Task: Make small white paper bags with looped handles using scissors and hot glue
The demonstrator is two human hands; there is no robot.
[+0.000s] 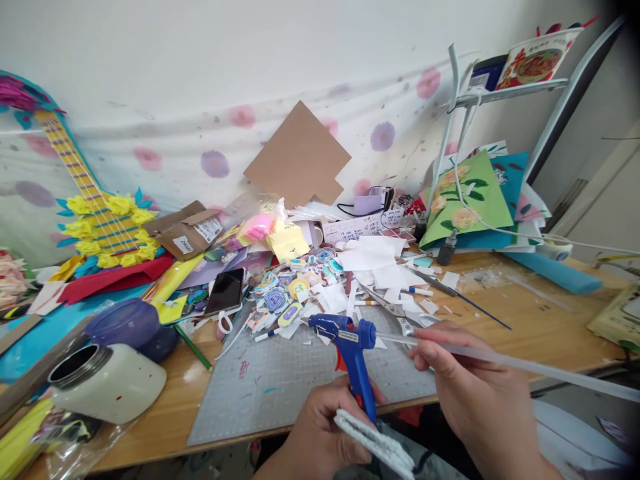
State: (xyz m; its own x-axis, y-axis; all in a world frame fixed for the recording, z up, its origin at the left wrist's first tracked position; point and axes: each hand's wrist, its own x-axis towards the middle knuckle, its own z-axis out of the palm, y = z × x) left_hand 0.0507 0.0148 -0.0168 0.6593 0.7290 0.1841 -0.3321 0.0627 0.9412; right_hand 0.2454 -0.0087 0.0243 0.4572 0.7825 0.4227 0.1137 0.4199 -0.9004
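A: Where's the glue gun (357,360)?
B: In the left hand (327,423), held up at the front edge of the worktop (183,400). Those fingers are wrapped around its handle, below the orange trigger (341,361), and the nozzle points left.
A: Anything else in that hand?
B: A folded whitish piece (373,441), caught by the thumb and sticking out past the front edge. I can't tell what it's made of.
A: And the right hand (480,393)?
B: Thumb and forefinger pinch a translucent glue stick (545,371). One end meets the back of the gun; the rest runs out rightward behind the fingers.
A: What's underneath?
B: A grey cutting mat (250,393), reaching the worktop's front edge. Scissors (405,325) lie just beyond the stick, beside the paper scraps (330,297).
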